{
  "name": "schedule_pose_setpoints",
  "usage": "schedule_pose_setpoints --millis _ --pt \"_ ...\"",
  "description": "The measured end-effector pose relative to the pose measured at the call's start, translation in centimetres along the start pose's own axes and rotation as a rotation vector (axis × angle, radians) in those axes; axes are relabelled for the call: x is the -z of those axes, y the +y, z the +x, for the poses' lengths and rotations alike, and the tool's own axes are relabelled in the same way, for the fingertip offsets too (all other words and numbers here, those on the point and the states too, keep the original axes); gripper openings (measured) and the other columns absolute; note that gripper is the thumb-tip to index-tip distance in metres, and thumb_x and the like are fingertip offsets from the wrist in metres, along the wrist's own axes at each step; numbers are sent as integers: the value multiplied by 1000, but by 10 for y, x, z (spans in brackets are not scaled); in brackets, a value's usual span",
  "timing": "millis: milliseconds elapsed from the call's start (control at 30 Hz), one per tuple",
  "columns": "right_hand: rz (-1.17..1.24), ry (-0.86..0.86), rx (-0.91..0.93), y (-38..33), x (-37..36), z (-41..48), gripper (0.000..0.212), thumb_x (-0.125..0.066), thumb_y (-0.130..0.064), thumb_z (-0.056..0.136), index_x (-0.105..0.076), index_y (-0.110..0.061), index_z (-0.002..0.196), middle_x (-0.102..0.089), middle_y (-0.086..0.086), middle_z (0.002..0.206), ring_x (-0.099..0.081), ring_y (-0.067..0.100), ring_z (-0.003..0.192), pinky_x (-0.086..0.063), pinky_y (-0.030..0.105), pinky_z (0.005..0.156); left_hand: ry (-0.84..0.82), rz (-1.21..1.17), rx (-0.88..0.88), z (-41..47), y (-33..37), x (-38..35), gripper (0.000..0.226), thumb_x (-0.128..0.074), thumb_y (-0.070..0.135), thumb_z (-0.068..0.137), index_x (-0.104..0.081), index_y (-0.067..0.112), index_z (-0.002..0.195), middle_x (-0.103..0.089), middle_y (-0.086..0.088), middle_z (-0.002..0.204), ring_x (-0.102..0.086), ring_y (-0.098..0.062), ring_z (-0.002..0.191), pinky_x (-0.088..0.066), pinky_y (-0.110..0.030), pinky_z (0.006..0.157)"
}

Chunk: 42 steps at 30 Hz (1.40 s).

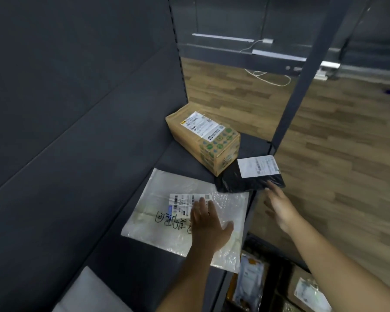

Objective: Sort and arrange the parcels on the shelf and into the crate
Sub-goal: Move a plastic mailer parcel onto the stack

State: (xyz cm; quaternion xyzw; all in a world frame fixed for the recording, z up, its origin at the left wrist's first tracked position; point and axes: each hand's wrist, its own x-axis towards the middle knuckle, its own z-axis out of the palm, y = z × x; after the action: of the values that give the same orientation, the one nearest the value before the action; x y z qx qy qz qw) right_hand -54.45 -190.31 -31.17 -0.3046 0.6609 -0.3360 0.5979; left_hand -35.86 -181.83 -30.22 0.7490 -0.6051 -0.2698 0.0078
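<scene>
A flat white plastic mailer (164, 210) with a label and black handwriting lies on the dark shelf (131, 262). My left hand (208, 224) rests flat on it, fingers spread. A black flat parcel (250, 179) with a white label overhangs the shelf's front edge, beside a brown cardboard box (203, 138) with a shipping label. My right hand (279, 206) is open, its fingertips at the black parcel's near edge; the motion blur hides whether they touch. Below the shelf, several parcels (250, 280) lie in a dark crate.
A grey upright post (300, 86) of the rack stands just right of the cardboard box. The shelf's dark back panel (77, 86) rises at left. A pale grey parcel corner (86, 293) shows at the bottom left. Wooden floor lies to the right.
</scene>
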Motion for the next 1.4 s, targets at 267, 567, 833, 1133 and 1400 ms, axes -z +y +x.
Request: schedule_pose_setpoints --millis 267,567,833,1133,1400 --pt "178 101 -89 -2 -7 15 46 -46 -27 98 -38 -30 143 -41 0 148 -37 21 136 -32 43 107 33 2 -36 1 -3 -8 89 -42 58 89 -1 12 153 15 -14 160 19 -34 146 11 -44 117" --pt "288 38 -146 -11 -8 18 39 -45 -25 98 -46 -32 136 -42 -1 145 -46 21 120 -37 40 96 17 18 -24 0 -3 -5 88 -42 58 89 0 14 153 15 -13 160 19 -32 146 10 -43 117" --pt "394 137 47 -27 15 4 43 -53 -8 94 -49 -12 137 -51 6 139 -45 19 126 -33 37 96 -23 47 -5 -9 -4 5 85 -40 56 93 1 12 153 16 -16 159 16 -33 147 8 -45 118" --pt "308 558 146 -54 10 16 21 -68 -3 83 -72 -4 103 -70 18 104 -63 23 85 -53 33 87 36 -51 50 -18 4 8 83 -39 56 93 -5 9 153 8 -16 161 8 -32 148 2 -44 119" --pt "307 311 190 -43 2 7 21 -63 5 84 -66 -14 75 -66 8 84 -68 6 61 -54 13 57 149 -326 116 -19 -4 22 79 -49 49 92 -16 9 152 -15 -12 160 -15 -30 147 -17 -43 118"
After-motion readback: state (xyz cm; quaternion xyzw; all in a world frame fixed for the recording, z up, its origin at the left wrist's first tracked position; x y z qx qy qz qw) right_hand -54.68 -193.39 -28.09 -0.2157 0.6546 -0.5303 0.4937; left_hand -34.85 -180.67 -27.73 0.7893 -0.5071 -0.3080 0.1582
